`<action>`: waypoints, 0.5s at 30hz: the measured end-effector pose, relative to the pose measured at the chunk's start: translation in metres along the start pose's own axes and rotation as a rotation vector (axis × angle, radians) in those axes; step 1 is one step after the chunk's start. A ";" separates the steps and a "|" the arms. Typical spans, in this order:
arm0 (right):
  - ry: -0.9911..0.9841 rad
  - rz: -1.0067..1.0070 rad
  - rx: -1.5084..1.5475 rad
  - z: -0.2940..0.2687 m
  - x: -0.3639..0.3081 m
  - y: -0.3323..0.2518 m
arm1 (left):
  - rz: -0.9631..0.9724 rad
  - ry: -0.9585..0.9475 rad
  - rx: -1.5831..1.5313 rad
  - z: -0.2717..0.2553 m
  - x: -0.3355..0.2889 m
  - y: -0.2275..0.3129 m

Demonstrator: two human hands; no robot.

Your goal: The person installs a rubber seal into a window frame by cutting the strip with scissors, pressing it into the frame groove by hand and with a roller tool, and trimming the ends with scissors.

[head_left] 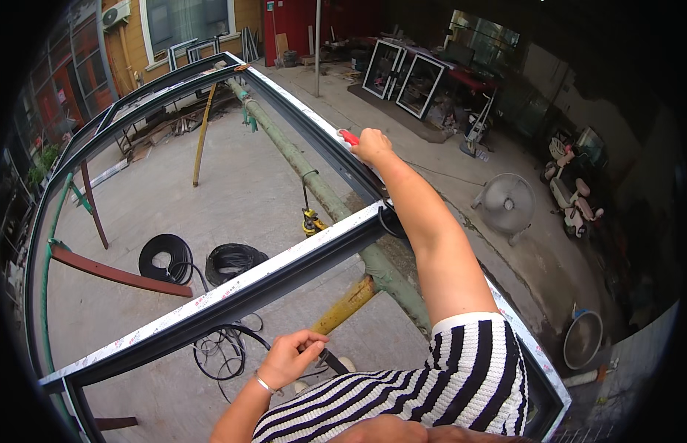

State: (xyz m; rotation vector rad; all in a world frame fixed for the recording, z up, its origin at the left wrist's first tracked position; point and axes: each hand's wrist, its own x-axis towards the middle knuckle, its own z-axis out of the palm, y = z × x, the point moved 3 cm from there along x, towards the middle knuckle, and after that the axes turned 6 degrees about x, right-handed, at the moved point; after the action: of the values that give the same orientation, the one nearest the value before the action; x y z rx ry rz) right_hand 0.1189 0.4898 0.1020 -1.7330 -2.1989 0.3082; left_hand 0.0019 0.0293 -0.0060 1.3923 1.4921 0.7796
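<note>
A large dark metal frame with white printed film on its upper faces [233,284] lies raised in front of me. My right hand [373,146] reaches out to its long right bar and is closed around a red-handled tool [349,137]; the tool's working end is mostly hidden. Close to my body, my left hand [288,360] has its fingers curled round a black strip [332,362], which shows past the fingertips. More black strip hangs in loose loops [219,353] beneath the frame, left of that hand.
Green pipes [284,148] and a yellow leg [343,304] support the frame. Two black coils [165,258] and a yellow power tool [312,223] are below it. Right of the frame stand a floor fan [508,203], a scooter [572,184] and a basin [583,340]. White-edged frames [419,85] lean on a far bench.
</note>
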 end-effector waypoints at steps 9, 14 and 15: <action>-0.062 -0.075 -0.062 0.022 0.029 0.005 | -0.040 0.075 -0.132 -0.004 -0.002 -0.007; 0.090 -0.107 -0.042 0.010 0.011 0.009 | -0.031 0.046 -0.150 0.000 0.006 -0.007; 0.093 -0.089 -0.041 0.000 0.008 0.014 | -0.030 0.029 -0.145 -0.001 0.009 -0.005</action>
State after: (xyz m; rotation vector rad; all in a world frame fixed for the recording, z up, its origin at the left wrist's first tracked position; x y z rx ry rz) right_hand 0.1299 0.5005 0.0980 -1.6309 -2.2217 0.1587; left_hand -0.0009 0.0373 -0.0121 1.2533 1.4456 0.8742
